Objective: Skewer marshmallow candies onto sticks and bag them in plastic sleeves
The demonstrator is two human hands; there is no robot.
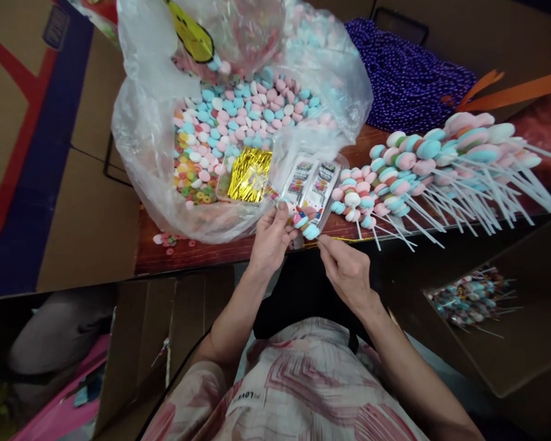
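My left hand (270,236) is closed around a candy skewer (305,224) of pink, white and blue marshmallow pieces, held at the table's front edge. My right hand (344,266) pinches the skewer's thin stick just below the candies. Right above my hands lie printed clear wrapper sleeves (311,181) and a pack of gold twist ties (250,174). A big clear plastic bag (151,153) full of loose pink, blue and white candies (243,116) stands behind them.
A heap of finished candy skewers (441,162) with white sticks covers the table's right side. Purple beads (404,73) and orange ribbon (509,92) lie at the back. A cardboard box (523,343) at the lower right holds wrapped skewers (472,297). Cardboard stands at the left.
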